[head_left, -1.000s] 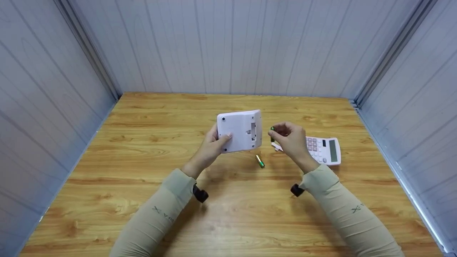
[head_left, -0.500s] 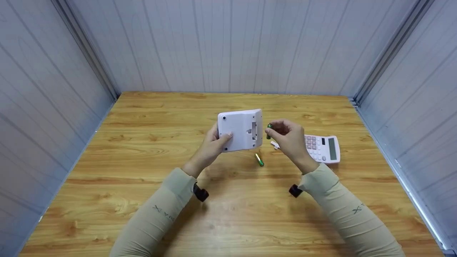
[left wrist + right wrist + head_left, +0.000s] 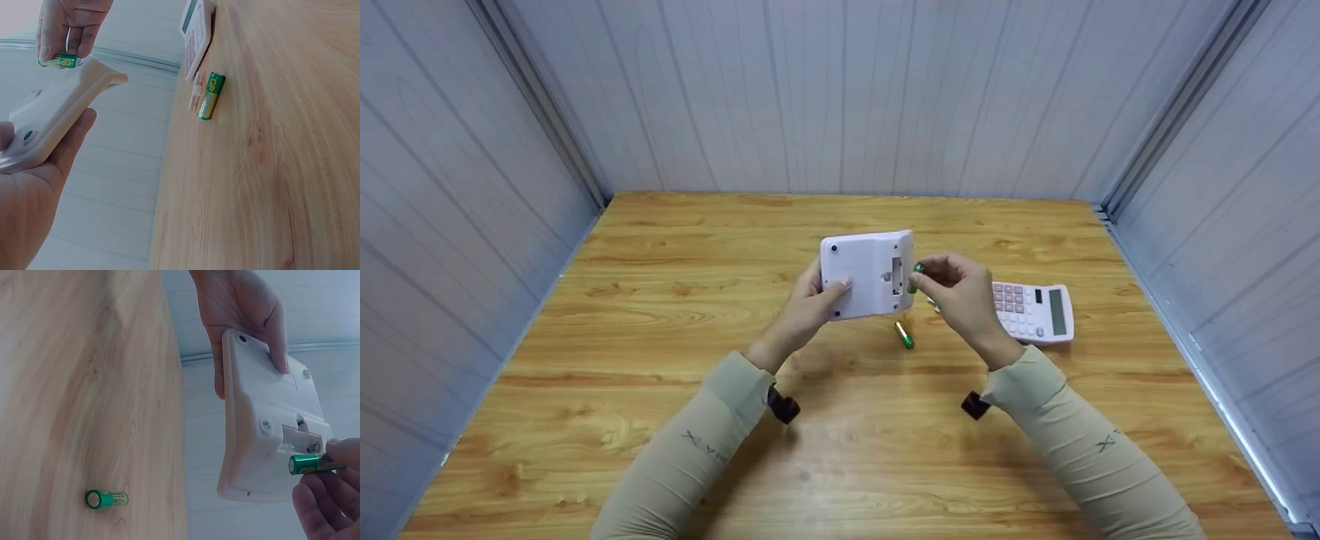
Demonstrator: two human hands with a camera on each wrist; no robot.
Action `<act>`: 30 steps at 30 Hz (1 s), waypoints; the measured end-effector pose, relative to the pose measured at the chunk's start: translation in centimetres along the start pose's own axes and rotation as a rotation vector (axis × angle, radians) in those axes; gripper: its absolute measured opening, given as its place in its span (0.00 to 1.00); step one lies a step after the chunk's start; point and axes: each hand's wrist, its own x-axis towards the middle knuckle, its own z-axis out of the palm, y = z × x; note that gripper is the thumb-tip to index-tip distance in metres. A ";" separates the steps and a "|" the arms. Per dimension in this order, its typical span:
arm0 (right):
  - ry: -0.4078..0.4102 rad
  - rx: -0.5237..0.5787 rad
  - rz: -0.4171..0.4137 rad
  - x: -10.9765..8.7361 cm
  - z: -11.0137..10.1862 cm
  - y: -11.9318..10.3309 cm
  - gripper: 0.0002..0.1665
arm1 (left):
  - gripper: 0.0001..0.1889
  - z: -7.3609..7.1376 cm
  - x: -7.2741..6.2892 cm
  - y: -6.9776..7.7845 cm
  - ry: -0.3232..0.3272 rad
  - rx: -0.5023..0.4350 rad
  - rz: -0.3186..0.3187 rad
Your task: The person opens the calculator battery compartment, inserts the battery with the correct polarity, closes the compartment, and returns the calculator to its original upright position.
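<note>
I faced a bench with yellow-brown wood grain, closed in by a pale back wall, a left wall and a right wall. Thin darker lines streaked all three. Grey strips marked both far corners, and light left a soft sheen on the bench near me.

Between the sleeves the table leaves room; beyond, the held device, loose battery and probably a cover obstruct.

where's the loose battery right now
In the head view, the loose battery lies on the wooden table just right of centre, below the pale device in the left hand and left of the face-up calculator.
</note>
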 end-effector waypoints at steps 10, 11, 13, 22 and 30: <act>0.003 0.006 0.014 -0.3 0.7 -0.2 0.11 | 0.28 0.0 -0.2 0.1 -0.003 0.015 -0.014; 0.007 0.009 0.010 -0.4 0.7 -0.2 0.12 | 0.28 0.0 -0.2 0.1 0.000 0.015 -0.020; 0.013 0.020 -0.001 -0.4 0.8 -0.3 0.12 | 0.28 0.0 -0.2 0.1 0.004 0.019 -0.028; 0.026 0.032 -0.037 -0.3 1.3 -0.1 0.10 | 0.30 0.1 -0.5 0.1 -0.025 0.016 -0.022; 0.013 -0.007 -0.035 -0.1 1.5 0.0 0.09 | 0.29 0.0 -0.4 0.1 -0.030 0.055 -0.013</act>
